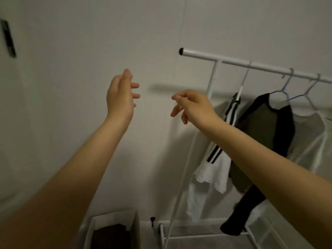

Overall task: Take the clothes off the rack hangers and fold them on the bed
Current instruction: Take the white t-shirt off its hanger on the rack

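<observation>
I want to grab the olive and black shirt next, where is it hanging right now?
In the head view, right side: the olive and black shirt hangs from the white rail, between the white striped shirt and a pale garment.

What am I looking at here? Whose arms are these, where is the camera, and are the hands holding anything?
There is no machine here: a person wears a camera on the head, so you see their own bare arms reaching forward. The left hand and right hand are raised before a pale wall, fingers relaxed, holding nothing. To the right stands a white clothes rack with a white striped shirt, an olive and black top and a pale garment on hangers. Below sits a white bin.
</observation>
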`<control>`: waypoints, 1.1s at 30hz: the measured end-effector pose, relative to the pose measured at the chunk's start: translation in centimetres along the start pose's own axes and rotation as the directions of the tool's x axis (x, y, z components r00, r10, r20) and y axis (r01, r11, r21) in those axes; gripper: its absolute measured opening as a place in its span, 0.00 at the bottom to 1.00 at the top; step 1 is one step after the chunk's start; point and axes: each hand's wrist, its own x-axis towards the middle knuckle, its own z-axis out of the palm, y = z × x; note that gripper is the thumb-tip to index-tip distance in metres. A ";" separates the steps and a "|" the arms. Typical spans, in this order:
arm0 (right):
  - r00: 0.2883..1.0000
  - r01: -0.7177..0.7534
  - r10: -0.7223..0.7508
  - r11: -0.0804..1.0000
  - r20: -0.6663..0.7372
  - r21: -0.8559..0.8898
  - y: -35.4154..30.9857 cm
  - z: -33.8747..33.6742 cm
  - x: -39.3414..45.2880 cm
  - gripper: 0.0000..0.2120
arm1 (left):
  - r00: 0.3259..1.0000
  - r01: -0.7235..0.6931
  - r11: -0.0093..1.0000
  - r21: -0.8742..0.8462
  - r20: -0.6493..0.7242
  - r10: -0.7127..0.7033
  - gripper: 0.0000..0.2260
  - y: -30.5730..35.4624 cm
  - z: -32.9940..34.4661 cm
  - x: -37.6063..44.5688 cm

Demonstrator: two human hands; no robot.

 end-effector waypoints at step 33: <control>0.734 -0.412 0.283 0.908 -0.617 -0.074 20.3 -46.9 0.2 0.25 | 0.562 -0.727 0.686 0.008 0.581 0.589 0.08 4.0 46.9 -6.0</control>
